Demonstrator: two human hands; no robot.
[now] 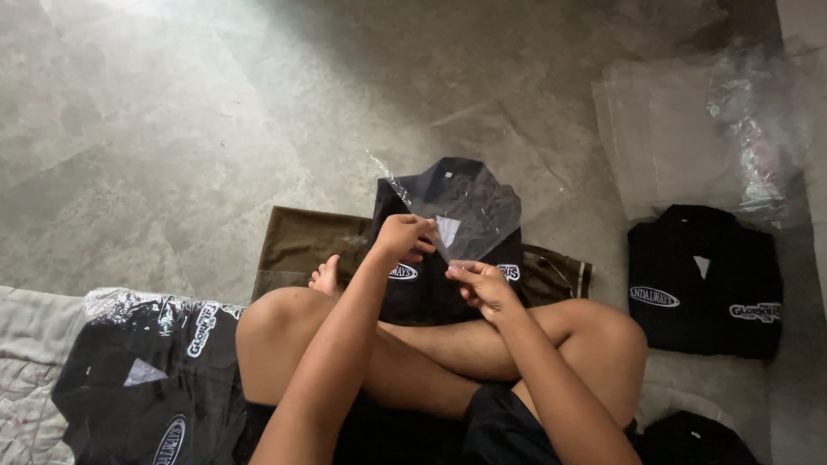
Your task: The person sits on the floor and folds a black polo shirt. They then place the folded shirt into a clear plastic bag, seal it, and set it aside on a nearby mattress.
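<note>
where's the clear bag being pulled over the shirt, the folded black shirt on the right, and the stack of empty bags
clear plastic bag [482, 207]: head view, on the film stretched over the shirt collar
folded black shirt [702, 280]: head view, middle of its front
stack of empty plastic bags [663, 129]: head view, flat middle of the top bag

single head-worn view, steeply downward, close over crossed legs and floor [172, 129]

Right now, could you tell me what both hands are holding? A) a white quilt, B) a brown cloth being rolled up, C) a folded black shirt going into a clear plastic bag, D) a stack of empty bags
C: the left hand and right hand hold the clear bag around the black shirt, which lies over the brown cloth.
</note>
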